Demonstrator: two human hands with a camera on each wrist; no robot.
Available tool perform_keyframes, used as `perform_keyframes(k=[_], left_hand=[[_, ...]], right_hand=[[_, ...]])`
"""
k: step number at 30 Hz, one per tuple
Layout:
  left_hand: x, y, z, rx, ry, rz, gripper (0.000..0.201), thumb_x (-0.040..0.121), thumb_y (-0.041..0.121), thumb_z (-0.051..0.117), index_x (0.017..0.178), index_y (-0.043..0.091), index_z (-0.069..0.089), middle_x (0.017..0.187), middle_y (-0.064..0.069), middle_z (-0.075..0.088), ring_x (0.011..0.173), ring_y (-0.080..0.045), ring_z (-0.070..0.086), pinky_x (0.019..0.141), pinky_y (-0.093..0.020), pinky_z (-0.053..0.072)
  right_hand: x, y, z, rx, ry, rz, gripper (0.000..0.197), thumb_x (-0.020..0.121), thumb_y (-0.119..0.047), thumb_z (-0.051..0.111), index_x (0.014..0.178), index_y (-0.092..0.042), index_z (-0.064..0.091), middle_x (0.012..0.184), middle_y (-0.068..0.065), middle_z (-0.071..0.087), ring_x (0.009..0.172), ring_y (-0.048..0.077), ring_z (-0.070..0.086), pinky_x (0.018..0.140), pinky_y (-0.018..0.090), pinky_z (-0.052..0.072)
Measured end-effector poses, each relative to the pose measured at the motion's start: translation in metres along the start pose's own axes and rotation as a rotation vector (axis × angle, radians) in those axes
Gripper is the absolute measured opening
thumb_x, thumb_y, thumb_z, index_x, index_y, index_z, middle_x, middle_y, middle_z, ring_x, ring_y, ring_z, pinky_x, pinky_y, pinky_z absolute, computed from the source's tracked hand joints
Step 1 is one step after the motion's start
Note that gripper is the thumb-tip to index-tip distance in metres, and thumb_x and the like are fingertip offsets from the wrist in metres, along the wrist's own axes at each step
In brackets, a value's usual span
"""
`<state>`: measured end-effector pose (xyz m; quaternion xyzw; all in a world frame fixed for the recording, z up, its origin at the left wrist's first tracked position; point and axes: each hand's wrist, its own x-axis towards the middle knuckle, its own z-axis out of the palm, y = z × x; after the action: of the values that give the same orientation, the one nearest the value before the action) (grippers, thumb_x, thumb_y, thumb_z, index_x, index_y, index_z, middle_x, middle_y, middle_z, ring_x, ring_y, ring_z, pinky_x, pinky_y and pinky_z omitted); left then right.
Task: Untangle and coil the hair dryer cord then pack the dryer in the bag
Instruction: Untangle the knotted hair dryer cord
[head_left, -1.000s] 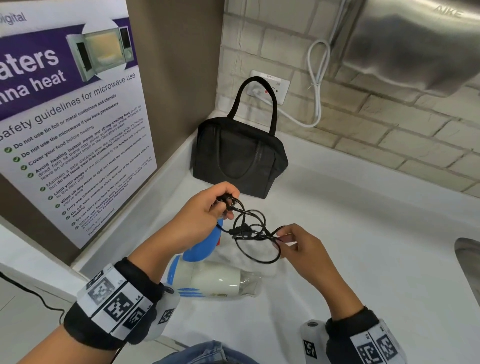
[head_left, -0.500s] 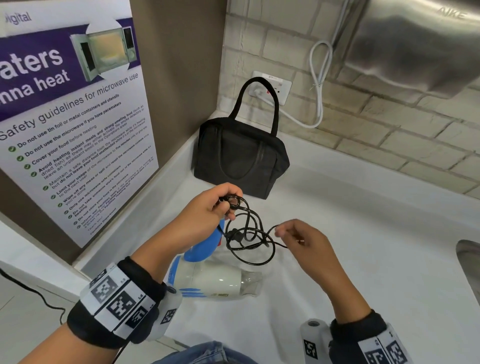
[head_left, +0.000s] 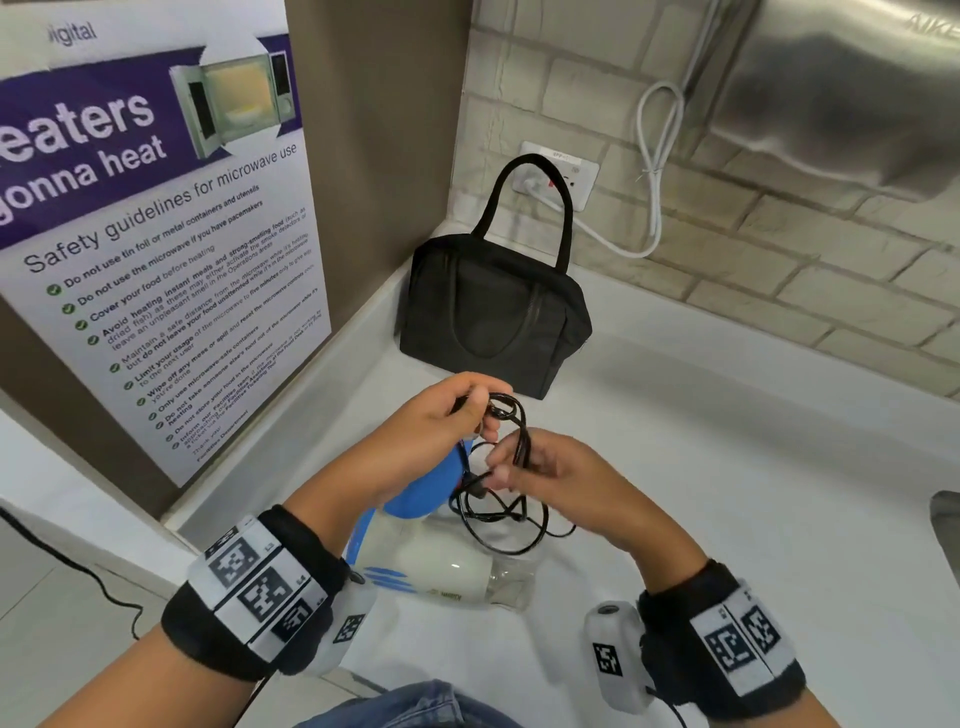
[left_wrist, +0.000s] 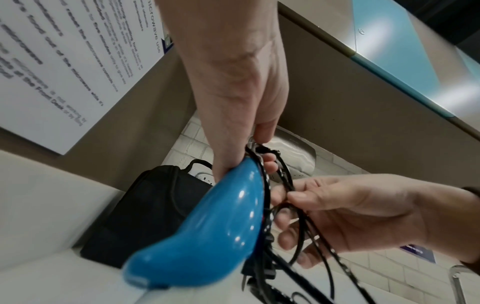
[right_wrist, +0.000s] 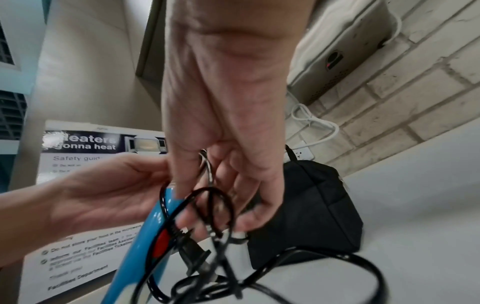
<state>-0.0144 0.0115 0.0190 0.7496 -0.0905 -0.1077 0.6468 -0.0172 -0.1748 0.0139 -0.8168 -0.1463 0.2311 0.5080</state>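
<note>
The left hand (head_left: 441, 415) hides part of the hair dryer (head_left: 431, 566) handle, the cord (head_left: 511, 514) tangle blurs together so its crossings cannot be told, and the poster (head_left: 156, 234) is cut by the frame's left edge.

Microwave safety poster (head_left: 156, 249) (wall-mounted), socket (head_left: 563, 174), white cable (head_left: 655, 171).

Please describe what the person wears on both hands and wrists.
The left hand and right hand are bare. Each wrist carries a black band with white square-code tags and a white camera pod. A thin black cable leaves the right pod.
</note>
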Motion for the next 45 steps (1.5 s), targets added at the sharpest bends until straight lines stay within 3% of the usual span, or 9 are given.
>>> perform_keyframes(k=[4, 9, 13, 19, 23, 30, 35, 41, 45], left_hand=[[0.003, -0.005, -0.008, -0.112, -0.054, -0.071, 0.031, 0.100, 0.027, 0.037, 0.124, 0.023, 0.056, 0.096, 0.002, 0.069, 0.087, -0.005, 0.065, 0.074, -0.024, 0.051], [0.004, -0.005, -0.008, -0.010, -0.042, -0.026, 0.036, 0.099, 0.012, 0.041, 0.132, 0.023, 0.050, 0.104, 0.003, 0.070, 0.103, -0.006, 0.065, 0.089, -0.017, 0.048], [0.002, -0.007, -0.005, -0.137, -0.069, -0.064, 0.037, 0.102, 0.020, 0.030, 0.133, 0.029, 0.048, 0.119, 0.004, 0.068, 0.110, -0.009, 0.063, 0.090, -0.023, 0.053], [0.000, -0.013, -0.006, -0.058, -0.068, -0.061, 0.054, 0.095, 0.007, 0.049, 0.142, 0.029, 0.035, 0.126, 0.008, 0.063, 0.112, -0.010, 0.062, 0.105, -0.035, 0.044], [0.000, -0.017, -0.006, -0.035, -0.010, -0.075, 0.049, 0.096, 0.014, 0.049, 0.141, 0.030, 0.036, 0.119, 0.008, 0.067, 0.112, -0.011, 0.062, 0.108, -0.041, 0.040], [0.002, -0.012, 0.003, -0.041, 0.050, -0.086, 0.024, 0.095, 0.011, 0.051, 0.116, 0.016, 0.041, 0.105, 0.005, 0.072, 0.094, -0.010, 0.069, 0.092, -0.023, 0.050], [0.002, -0.011, 0.007, -0.017, 0.112, -0.093, 0.011, 0.095, 0.026, 0.051, 0.097, 0.016, 0.055, 0.086, 0.005, 0.072, 0.081, -0.006, 0.066, 0.074, -0.020, 0.051], [0.004, -0.012, 0.017, -0.052, 0.112, -0.038, 0.024, 0.095, 0.027, 0.050, 0.101, 0.011, 0.067, 0.067, 0.008, 0.065, 0.064, -0.002, 0.060, 0.071, -0.018, 0.048], [0.001, -0.016, 0.020, -0.065, 0.089, -0.037, 0.022, 0.096, 0.023, 0.049, 0.102, 0.018, 0.069, 0.065, 0.011, 0.063, 0.064, -0.002, 0.059, 0.063, -0.016, 0.049]], right_hand=[[0.004, 0.005, -0.005, 0.160, 0.171, 0.041, 0.024, 0.089, -0.017, 0.062, 0.111, -0.017, 0.053, 0.099, 0.010, 0.071, 0.087, 0.017, 0.071, 0.076, 0.023, 0.053], [0.004, 0.007, 0.005, -0.242, 0.551, -0.234, 0.018, 0.081, -0.019, 0.072, 0.087, -0.027, 0.056, 0.094, -0.006, 0.057, 0.094, 0.005, 0.056, 0.077, 0.010, 0.041], [0.011, 0.011, 0.027, -0.457, 0.439, -0.241, 0.033, 0.072, -0.048, 0.073, 0.096, -0.025, 0.071, 0.085, -0.002, 0.050, 0.089, 0.014, 0.045, 0.078, 0.015, 0.035], [0.018, 0.009, 0.032, -0.416, 0.445, -0.241, 0.012, 0.084, -0.026, 0.068, 0.080, -0.015, 0.072, 0.081, 0.000, 0.053, 0.071, 0.005, 0.052, 0.062, 0.009, 0.036], [0.012, -0.002, 0.021, -0.290, 0.430, -0.230, 0.008, 0.087, -0.017, 0.062, 0.081, -0.018, 0.067, 0.091, -0.005, 0.055, 0.080, 0.006, 0.057, 0.069, 0.013, 0.047], [-0.003, -0.027, -0.005, 0.029, 0.444, -0.106, 0.013, 0.092, -0.028, 0.057, 0.086, -0.019, 0.064, 0.065, 0.002, 0.061, 0.059, 0.006, 0.059, 0.053, 0.016, 0.047], [-0.005, -0.022, -0.024, -0.126, 0.400, -0.114, 0.011, 0.086, -0.030, 0.066, 0.078, -0.023, 0.070, 0.069, -0.016, 0.065, 0.069, 0.004, 0.058, 0.062, 0.011, 0.041], [-0.001, -0.004, -0.003, -0.493, 0.075, -0.021, 0.014, 0.091, -0.029, 0.058, 0.088, -0.016, 0.059, 0.083, -0.004, 0.067, 0.075, 0.014, 0.060, 0.069, 0.029, 0.047], [0.003, 0.008, 0.003, -0.367, 0.078, 0.065, 0.011, 0.091, -0.024, 0.056, 0.091, -0.012, 0.055, 0.094, 0.001, 0.070, 0.077, 0.012, 0.069, 0.072, 0.027, 0.050]])
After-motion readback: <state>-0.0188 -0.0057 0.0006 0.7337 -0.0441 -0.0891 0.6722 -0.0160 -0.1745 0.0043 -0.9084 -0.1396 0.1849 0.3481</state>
